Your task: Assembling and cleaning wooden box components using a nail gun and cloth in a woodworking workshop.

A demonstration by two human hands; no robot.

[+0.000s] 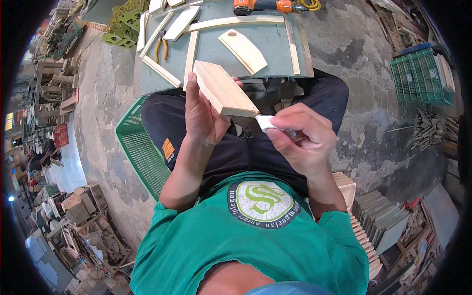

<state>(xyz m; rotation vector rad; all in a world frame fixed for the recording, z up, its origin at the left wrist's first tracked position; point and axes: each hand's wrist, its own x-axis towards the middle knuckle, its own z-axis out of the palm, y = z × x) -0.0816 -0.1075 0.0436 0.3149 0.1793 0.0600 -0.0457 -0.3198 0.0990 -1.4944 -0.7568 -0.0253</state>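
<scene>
My left hand (pixel 202 118) is wrapped round a pale wooden board (pixel 223 91) with a shaped edge, held tilted above my lap. Between the thumb and fingers of my right hand (pixel 309 135) is a small white tube (pixel 266 122), mostly hidden by the fingers. Its narrow tip meets the near right corner of the board. Beyond my hands, a curved wooden piece (pixel 242 50) with a dark knot lies on the grey-green worktable (pixel 211 54).
Wooden strips (pixel 236 21) lie on the worktable beside orange-handled pliers (pixel 162 46). An orange power tool (pixel 260 6) rests at its far edge. A green plastic crate (pixel 142 152) stands by my left leg; another green crate (pixel 418 76) and stacked panels (pixel 381 216) are at right.
</scene>
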